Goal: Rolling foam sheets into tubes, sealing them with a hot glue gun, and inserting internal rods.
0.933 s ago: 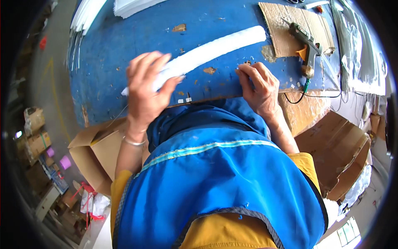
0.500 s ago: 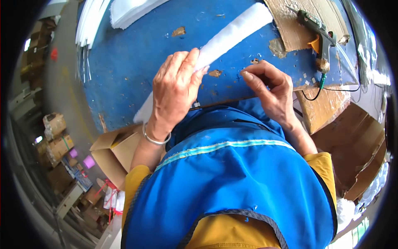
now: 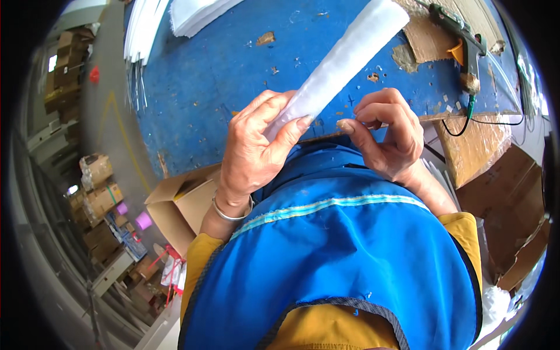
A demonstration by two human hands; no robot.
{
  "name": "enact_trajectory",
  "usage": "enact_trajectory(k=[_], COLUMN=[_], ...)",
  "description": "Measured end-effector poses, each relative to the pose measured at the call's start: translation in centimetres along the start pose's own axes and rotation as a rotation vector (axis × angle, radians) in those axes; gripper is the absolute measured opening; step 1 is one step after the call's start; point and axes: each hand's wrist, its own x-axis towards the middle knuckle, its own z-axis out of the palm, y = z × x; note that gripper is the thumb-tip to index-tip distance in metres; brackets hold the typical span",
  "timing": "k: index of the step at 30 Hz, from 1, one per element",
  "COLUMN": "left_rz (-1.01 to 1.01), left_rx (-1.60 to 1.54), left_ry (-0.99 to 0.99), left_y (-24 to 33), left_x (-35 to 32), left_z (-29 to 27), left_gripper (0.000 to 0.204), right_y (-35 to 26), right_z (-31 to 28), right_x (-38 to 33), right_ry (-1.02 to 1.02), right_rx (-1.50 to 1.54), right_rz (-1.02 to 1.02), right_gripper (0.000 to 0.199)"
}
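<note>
My left hand (image 3: 256,146) is closed round the narrow lower end of a rolled white fabric tube (image 3: 341,61). The tube slants up to the right above the blue table and widens toward its far end. Its near end is hidden in my palm. To the right, my right hand (image 3: 391,134) is apart from the tube at the table's front edge. Its fingers are curled in near the thumb, and whatever they may hold is too small or hidden to make out.
A glue gun (image 3: 458,44) with a cord lies on cardboard (image 3: 429,41) at the back right of the blue table (image 3: 204,81). White fabric sheets (image 3: 201,14) and thin white strips (image 3: 143,32) lie at the back left. Cardboard boxes (image 3: 184,201) stand below the table's edge.
My left hand has turned and now grips the tube at its lower end, which has been lifted toward me and drawn up off the table. My right hand's fingers have curled in more.
</note>
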Motion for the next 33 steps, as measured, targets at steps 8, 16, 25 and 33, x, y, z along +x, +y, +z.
enact_trajectory(k=[8,16,25,33], left_rz=[0.100,0.170,0.206,0.118], left_rx=[0.297,0.409,0.402,0.265], left_ry=[0.091,0.068,0.064,0.017], left_y=[0.3,0.3,0.4,0.1], left_x=[-0.7,-0.9,-0.9,-0.7], left_z=[1.0,1.5,1.7,1.7], left_gripper=[0.031,0.033,0.031,0.029], right_y=[0.2,1.2,2.4,1.7], right_z=[-0.6,-0.7,0.5,0.3], right_x=[0.4,1.4,1.8,1.3], right_ry=[0.090,0.136,0.214,0.072], right_rx=[-0.096,-0.316,-0.340,-0.476], right_rz=[-0.184,-0.354,-0.414,-0.451], right_gripper=[0.039,0.047,0.034,0.033])
